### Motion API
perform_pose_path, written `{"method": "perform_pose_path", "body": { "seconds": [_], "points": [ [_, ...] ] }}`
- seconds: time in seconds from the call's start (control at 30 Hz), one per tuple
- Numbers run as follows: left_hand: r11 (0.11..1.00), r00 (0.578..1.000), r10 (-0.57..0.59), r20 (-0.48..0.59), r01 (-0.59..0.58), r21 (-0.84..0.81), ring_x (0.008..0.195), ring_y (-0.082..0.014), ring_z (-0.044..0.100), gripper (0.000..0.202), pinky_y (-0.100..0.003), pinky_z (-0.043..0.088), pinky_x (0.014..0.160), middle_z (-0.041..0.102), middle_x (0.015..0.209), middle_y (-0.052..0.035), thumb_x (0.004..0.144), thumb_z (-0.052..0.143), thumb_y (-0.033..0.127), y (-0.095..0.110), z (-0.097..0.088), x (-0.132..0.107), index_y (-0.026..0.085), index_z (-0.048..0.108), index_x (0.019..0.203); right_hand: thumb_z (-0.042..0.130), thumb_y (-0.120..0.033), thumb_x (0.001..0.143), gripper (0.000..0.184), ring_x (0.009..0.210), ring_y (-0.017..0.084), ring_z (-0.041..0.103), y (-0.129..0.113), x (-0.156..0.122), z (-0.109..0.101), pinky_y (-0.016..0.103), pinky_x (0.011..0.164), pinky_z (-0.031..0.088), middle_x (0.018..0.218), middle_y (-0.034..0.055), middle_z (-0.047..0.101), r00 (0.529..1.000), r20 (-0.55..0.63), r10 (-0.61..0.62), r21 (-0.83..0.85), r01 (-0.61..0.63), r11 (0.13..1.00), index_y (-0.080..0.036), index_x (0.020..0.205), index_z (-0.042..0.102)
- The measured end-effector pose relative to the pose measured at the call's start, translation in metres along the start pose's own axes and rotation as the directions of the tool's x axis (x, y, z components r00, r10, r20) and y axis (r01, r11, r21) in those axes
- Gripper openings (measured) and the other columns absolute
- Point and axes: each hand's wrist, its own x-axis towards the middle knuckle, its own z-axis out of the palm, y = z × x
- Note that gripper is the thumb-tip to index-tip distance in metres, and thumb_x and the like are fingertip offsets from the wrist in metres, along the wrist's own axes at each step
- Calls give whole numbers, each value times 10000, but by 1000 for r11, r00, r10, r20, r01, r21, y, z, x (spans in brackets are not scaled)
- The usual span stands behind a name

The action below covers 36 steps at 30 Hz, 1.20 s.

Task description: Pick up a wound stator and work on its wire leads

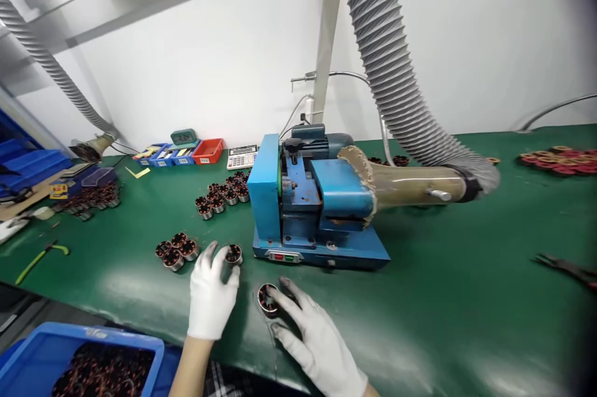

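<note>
R hand (317,338) pinches wound coil (267,298) at its fingertips, axis upright. L hand (211,294), fingers curled, touches second coil (233,254) just ahead; blue machine (317,210) beyond both.

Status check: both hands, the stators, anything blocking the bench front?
Left hand gripping one stator on the green mat. Right hand holding a second stator. Blue machine directly behind; stator cluster left of the hands.

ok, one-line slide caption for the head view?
Gloved left hand and right hand each grip a wound stator before a blue bench machine on a green table.
</note>
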Motion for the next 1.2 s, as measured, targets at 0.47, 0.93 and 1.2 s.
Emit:
{"method": "perform_pose_path", "body": {
  "seconds": [0.47,0.93,1.2],
  "points": [
    [946,993,-114,-12,112,303,1164,-267,355,340,-400,364,919,382,1283,-89,839,456,323,-37,-23,-25,149,572,1107,533,-471,810,537,835,98,546,9,-40,3,194,729,463,1010,49,523,847,-73,527,366,-468,804,-181,1226,359],
    [911,826,-254,502,379,-162,906,-235,502,802,-362,412,801,540,991,-101,618,566,339,102,23,-71,114,310,1345,503,-344,834,266,792,122,514,7,6,-19,243,750,408,836,60,537,803,214,556,603,-556,571,-107,834,621],
    [756,832,369,413,-10,-655,1245,-109,291,569,-288,209,1069,449,1263,20,791,466,203,62,17,-51,230,270,1324,648,-199,673,400,775,213,529,-37,-26,-45,331,602,441,956,63,575,982,75,-172,-43,176,983,-125,1055,556]
  ]
}}
